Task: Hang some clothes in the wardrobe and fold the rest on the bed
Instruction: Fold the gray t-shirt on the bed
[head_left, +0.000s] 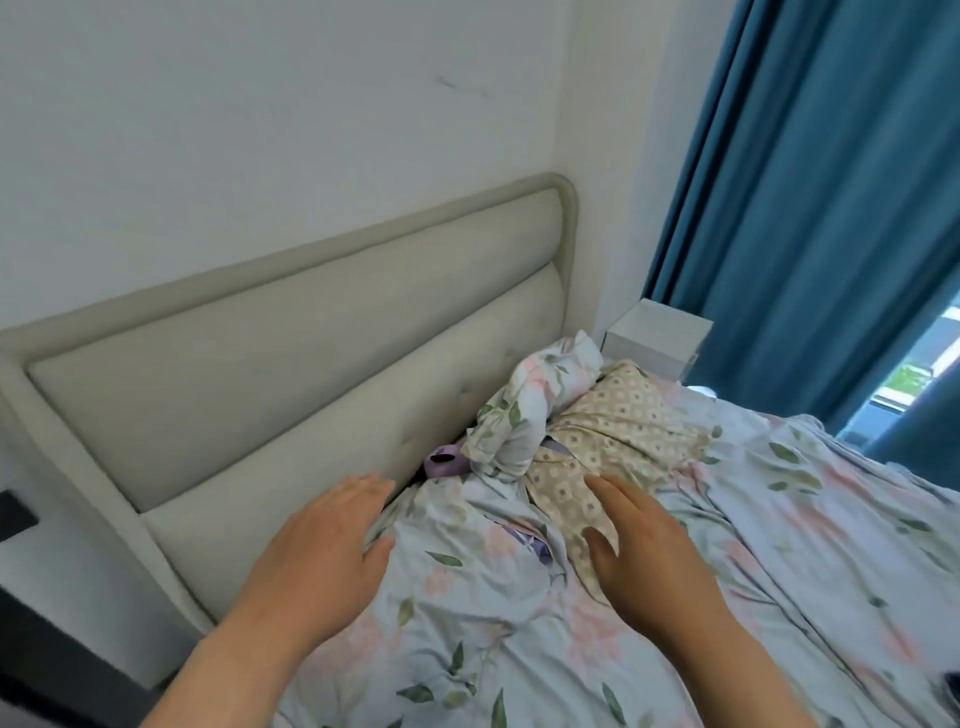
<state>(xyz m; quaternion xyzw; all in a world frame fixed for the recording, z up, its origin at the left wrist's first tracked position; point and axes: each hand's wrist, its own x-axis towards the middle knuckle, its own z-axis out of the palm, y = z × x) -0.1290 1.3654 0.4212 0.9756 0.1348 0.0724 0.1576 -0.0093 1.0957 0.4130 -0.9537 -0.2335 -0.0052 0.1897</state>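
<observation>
A beige garment (618, 431) with a small white flower print lies crumpled near the head of the bed (779, 545), partly under a rolled bundle of floral cloth (524, 410). My right hand (644, 545) hovers flat over the garment's near edge, fingers straight, holding nothing. My left hand (327, 545) reaches out open beside the headboard (291, 374), over the floral sheet. A strip of blue-purple checked cloth (524, 538) peeks from a fold between my hands. A small lilac thing (444, 462) sits wedged against the headboard.
A white bedside cabinet (657, 335) stands in the far corner beside a teal curtain (810, 208). A window (914, 374) shows at the right edge. The white wall rises behind the padded headboard. A dark floor strip runs along the bed's left side.
</observation>
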